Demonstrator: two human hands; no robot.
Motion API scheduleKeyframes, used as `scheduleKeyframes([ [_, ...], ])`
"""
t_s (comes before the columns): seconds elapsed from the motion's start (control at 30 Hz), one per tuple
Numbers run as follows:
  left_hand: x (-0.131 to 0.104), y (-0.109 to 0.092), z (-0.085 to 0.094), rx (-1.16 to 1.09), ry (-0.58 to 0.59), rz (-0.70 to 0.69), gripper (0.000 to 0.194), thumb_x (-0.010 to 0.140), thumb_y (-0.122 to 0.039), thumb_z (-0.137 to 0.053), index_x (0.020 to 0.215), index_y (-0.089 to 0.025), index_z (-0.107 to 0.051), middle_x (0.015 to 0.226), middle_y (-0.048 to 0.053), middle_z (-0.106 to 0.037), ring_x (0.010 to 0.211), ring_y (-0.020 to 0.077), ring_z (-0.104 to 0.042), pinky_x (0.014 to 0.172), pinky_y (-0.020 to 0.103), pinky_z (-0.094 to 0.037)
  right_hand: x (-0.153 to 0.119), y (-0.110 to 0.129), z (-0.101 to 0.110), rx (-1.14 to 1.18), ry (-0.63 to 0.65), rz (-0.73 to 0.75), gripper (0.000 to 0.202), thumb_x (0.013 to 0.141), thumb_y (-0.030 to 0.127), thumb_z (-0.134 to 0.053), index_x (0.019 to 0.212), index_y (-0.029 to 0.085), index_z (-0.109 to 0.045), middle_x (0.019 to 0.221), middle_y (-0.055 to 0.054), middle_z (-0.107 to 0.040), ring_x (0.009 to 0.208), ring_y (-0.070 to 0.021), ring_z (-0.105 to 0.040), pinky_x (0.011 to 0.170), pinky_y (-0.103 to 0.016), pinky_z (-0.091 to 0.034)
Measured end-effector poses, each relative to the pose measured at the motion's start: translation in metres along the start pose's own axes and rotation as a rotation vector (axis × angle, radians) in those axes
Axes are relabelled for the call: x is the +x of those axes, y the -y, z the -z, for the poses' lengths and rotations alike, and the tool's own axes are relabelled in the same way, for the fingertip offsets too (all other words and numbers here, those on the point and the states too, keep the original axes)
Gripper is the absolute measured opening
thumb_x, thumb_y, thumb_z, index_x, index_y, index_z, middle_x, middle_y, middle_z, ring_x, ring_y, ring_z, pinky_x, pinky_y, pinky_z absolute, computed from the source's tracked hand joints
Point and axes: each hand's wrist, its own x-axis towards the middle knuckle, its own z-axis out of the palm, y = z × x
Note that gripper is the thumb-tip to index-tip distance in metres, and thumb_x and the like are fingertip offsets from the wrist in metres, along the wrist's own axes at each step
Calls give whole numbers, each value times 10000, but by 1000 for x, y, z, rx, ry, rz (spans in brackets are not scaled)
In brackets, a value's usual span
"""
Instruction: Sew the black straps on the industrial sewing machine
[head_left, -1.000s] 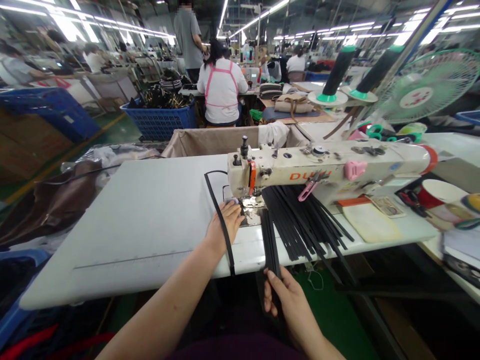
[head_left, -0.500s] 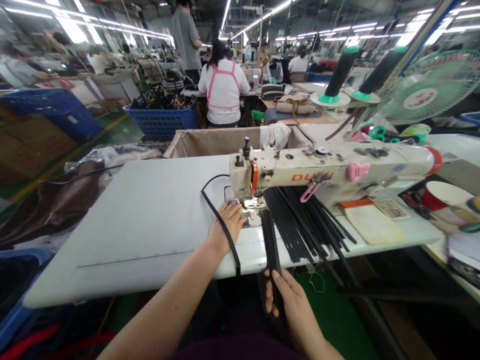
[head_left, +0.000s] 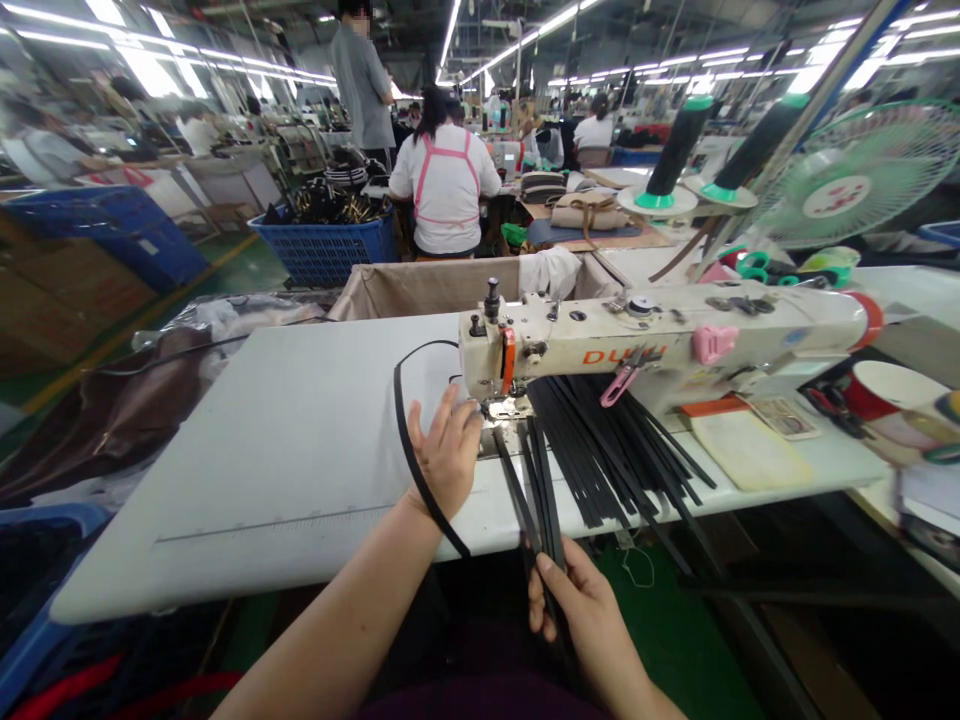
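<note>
My left hand (head_left: 448,450) is raised at the left of the presser foot on the sewing machine (head_left: 645,335), its fingers spread apart. A single narrow black strip (head_left: 409,440) runs from behind the machine head in a loop and lies across my left wrist. Below the table's front edge, my right hand (head_left: 574,595) is closed around a few black strips (head_left: 551,500); their far ends reach up to the metal needle plate (head_left: 499,440), one of them split off to the left. More black strips (head_left: 600,460) lie fanned out under the machine arm.
A pale work table (head_left: 300,430) carries the machine. To the right are a yellowish pad (head_left: 750,445), a red-and-white cup (head_left: 892,390) and a green fan (head_left: 840,195). Black thread cones (head_left: 679,150) stand behind. Beyond a cloth-lined bin (head_left: 427,285), a person in a pink-strapped apron (head_left: 448,185) sits.
My left hand has lifted from lying flat by the needle, and its fingers have spread. The looped strip bulges further left. In my right hand, one strip has swung apart from the others.
</note>
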Motion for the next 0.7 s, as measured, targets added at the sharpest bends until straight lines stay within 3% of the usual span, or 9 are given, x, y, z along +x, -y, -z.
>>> scheduleKeyframes([
  [0.1, -3, 1, -2, -61, 126, -179, 247, 994, -90, -521, 829, -197, -671, 985, 36, -762, 1185, 218, -667, 1202, 444, -314, 2, -1, -1, -52, 32, 20, 530, 771, 632, -793, 1026, 194, -640, 628, 41, -647, 438, -109, -596, 384, -196, -382],
  [0.2, -4, 10, -14, -26, 369, -27, 287, 970, -79, -487, 764, -195, -652, 855, 59, -721, 973, 233, -689, 1070, 438, -454, 5, -2, -5, -110, 22, 36, 545, 775, 662, -765, 1021, 197, -620, 625, 50, -641, 435, -110, -602, 376, -193, -385],
  [0.3, 1, 20, -24, 92, 536, 199, 317, 903, -28, -450, 1059, -140, -702, 1144, 157, -720, 1142, 298, -655, 1148, 521, -396, 11, -1, -11, -144, 13, 51, 556, 791, 665, -738, 1059, 195, -605, 613, 64, -628, 419, -101, -584, 368, -190, -390],
  [0.43, 20, 28, -29, 244, 656, 330, 519, 927, -110, -432, 1425, 1, -530, 1564, 277, -450, 1509, 416, -341, 1241, 611, -227, 18, 3, -20, -110, -9, 81, 573, 796, 655, -725, 1110, 201, -573, 623, 76, -621, 410, -103, -583, 364, -197, -421],
  [0.53, 35, 31, -37, 281, 683, 395, 625, 967, -260, -467, 1521, 26, -415, 1649, 289, -306, 1567, 441, -189, 1260, 630, -152, 22, 4, -27, -65, -39, 94, 570, 782, 645, -739, 1093, 209, -542, 623, 80, -620, 407, -112, -592, 362, -206, -446],
  [0.7, 50, 37, -64, 126, 770, 450, 606, 975, -254, -453, 1555, -82, -423, 1610, 234, -417, 1543, 409, -290, 1250, 623, -197, 25, 2, -31, -55, -49, 77, 581, 786, 625, -736, 1126, 210, -512, 611, 85, -618, 408, -131, -611, 358, -220, -469],
])
